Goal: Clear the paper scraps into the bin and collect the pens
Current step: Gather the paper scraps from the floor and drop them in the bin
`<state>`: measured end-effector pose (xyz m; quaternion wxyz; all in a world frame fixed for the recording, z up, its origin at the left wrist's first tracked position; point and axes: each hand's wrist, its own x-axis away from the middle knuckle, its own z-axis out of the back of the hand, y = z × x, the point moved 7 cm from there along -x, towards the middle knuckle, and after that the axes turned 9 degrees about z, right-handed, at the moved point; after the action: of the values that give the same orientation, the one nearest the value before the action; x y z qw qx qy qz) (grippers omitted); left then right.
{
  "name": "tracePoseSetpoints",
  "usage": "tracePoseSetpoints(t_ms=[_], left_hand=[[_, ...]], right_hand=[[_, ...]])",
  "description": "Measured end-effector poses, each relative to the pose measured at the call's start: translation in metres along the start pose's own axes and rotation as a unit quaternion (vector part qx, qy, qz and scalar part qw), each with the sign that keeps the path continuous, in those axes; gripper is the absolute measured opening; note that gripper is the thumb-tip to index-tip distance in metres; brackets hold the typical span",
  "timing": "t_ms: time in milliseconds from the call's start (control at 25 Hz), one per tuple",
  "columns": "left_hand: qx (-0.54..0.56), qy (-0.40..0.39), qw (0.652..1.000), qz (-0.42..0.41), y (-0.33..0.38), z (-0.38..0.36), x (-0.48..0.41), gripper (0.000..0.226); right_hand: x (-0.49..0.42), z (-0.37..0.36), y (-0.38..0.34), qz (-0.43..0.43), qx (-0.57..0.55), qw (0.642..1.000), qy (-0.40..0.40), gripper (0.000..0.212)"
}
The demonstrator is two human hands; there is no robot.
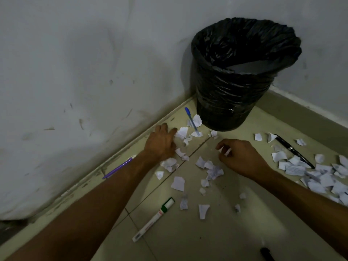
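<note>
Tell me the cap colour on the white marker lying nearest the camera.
Green cap, on the white marker, head view.

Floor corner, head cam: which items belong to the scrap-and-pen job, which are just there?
Job: paper scraps; bin; blue pen; purple pen; black pen; white-and-green marker; left hand; right hand, closed on a scrap.

Just there: wall; floor tiles; dark object at bottom edge, unidentifiable.

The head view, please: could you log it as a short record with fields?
place: tiled floor in a wall corner
bin: black-lined bin, upright in the corner
scraps: scraps scattered, thickest at right
pens: blue pen, purple pen, black pen, white marker
left hand: left hand spread over scraps
right hand: right hand closed on a scrap
</note>
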<state>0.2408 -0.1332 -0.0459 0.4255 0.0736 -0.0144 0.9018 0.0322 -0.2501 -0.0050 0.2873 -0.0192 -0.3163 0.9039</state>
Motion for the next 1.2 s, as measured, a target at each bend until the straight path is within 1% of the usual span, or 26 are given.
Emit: tracePoseSetpoints(t_ms=[80, 160, 240, 280, 320, 360, 440, 480, 560, 640, 720, 800, 840, 880, 1000, 1040, 1080, 1120, 1160, 1200], left_hand=[[0.026, -0.001, 0.999, -0.022, 0.012, -0.005, 0.03, 0.049], [0.057, -0.014, 0.996, -0.067, 0.033, -0.009, 0.054, 0.046], [0.072, 0.044, 0.995, -0.052, 0.034, 0.009, 0.055, 0.045], [0.089, 0.076, 0.993, -0.036, 0.034, 0.02, 0.04, 0.043], [0.116, 0.089, 0.989, -0.022, 0.036, 0.03, 0.02, 0.038], [0.149, 0.082, 0.985, -0.007, 0.04, 0.038, -0.002, 0.032], [0.197, 0.044, 0.979, 0.035, 0.051, 0.043, -0.038, 0.018], [0.207, 0.034, 0.977, 0.048, 0.057, 0.041, -0.051, 0.017], [0.21, 0.019, 0.977, 0.041, 0.071, 0.035, -0.061, 0.016], [0.237, -0.003, 0.971, 0.04, 0.079, 0.024, -0.064, 0.016], [0.256, -0.011, 0.964, 0.067, 0.078, 0.015, -0.067, 0.015], [0.269, 0.012, 0.958, 0.1, 0.068, 0.016, -0.069, 0.024], [0.265, 0.03, 0.957, 0.111, 0.059, 0.021, -0.07, 0.031], [0.251, 0.03, 0.96, 0.12, 0.047, 0.024, -0.07, 0.036], [0.142, -0.022, 0.981, 0.131, 0.011, 0.031, -0.065, 0.039], [0.098, -0.01, 0.988, 0.119, 0.007, 0.034, -0.062, 0.04], [0.067, 0.018, 0.994, 0.086, 0.012, 0.036, -0.059, 0.044], [0.06, 0.037, 0.997, 0.037, 0.027, 0.036, -0.057, 0.053], [0.065, 0.025, 0.998, -0.013, 0.046, 0.031, -0.054, 0.063], [0.067, -0.009, 0.997, -0.047, 0.063, 0.021, -0.051, 0.072]], right_hand=[[-0.004, -0.002, -0.007, 0.015, 0.014, 1.0, -0.006, 0.026], [-0.006, -0.001, 0.001, 0.009, 0.015, 1.0, 0.0, 0.026], [-0.008, -0.004, -0.001, 0.02, 0.025, 0.999, -0.003, 0.026], [-0.01, -0.003, 0.0, 0.021, 0.029, 0.999, 0.004, 0.026], [-0.012, -0.002, 0.001, 0.019, 0.032, 0.999, 0.011, 0.026], [-0.014, -0.002, 0.001, 0.016, 0.035, 0.999, 0.011, 0.026], [-0.014, -0.004, 0.002, 0.013, 0.034, 0.999, 0.002, 0.026], [-0.013, -0.005, 0.004, 0.012, 0.031, 0.999, -0.003, 0.026], [-0.009, -0.007, 0.006, 0.01, 0.021, 1.0, -0.012, 0.027], [-0.006, -0.008, 0.01, 0.009, 0.017, 1.0, -0.016, 0.027], [-0.002, -0.008, 0.016, 0.0, 0.021, 1.0, -0.019, 0.027], [-0.002, -0.007, 0.02, -0.009, 0.022, 0.999, -0.021, 0.026], [-0.002, -0.005, 0.022, -0.013, 0.021, 1.0, -0.016, 0.026], [-0.003, -0.002, 0.024, -0.015, 0.024, 1.0, -0.008, 0.026], [-0.009, 0.005, 0.033, -0.021, 0.042, 0.999, 0.021, 0.024], [-0.014, 0.008, 0.035, -0.021, 0.049, 0.998, 0.031, 0.026], [-0.02, 0.01, 0.037, -0.016, 0.062, 0.997, 0.039, 0.03], [-0.028, 0.011, 0.039, -0.005, 0.082, 0.996, 0.039, 0.037], [-0.036, 0.008, 0.039, 0.011, 0.109, 0.994, 0.025, 0.045], [-0.044, 0.003, 0.039, 0.027, 0.137, 0.99, -0.004, 0.053]])
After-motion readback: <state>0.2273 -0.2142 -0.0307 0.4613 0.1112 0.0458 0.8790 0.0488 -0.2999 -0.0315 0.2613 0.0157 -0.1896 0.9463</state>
